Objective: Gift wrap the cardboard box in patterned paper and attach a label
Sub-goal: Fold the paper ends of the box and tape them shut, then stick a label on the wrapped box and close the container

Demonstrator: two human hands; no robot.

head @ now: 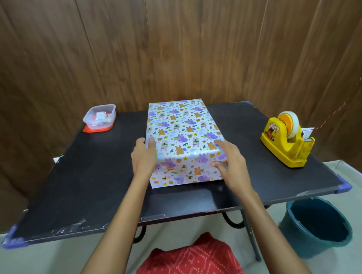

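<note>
A box wrapped in white paper with purple and orange animal prints (182,134) lies lengthwise in the middle of the black table (98,179). My left hand (144,157) grips its near left corner, thumb on top and fingers along the side. My right hand (230,165) holds the near right corner, index finger lying on the top face and thumb pressed on the front face. A clear plastic tub (99,117) at the far left holds small red and white paper pieces, possibly labels.
A yellow tape dispenser (287,143) stands at the table's right edge. The tub sits on a red lid (98,129). A teal bucket (317,226) is on the floor beyond the near right corner. A wood-panelled wall runs behind the table.
</note>
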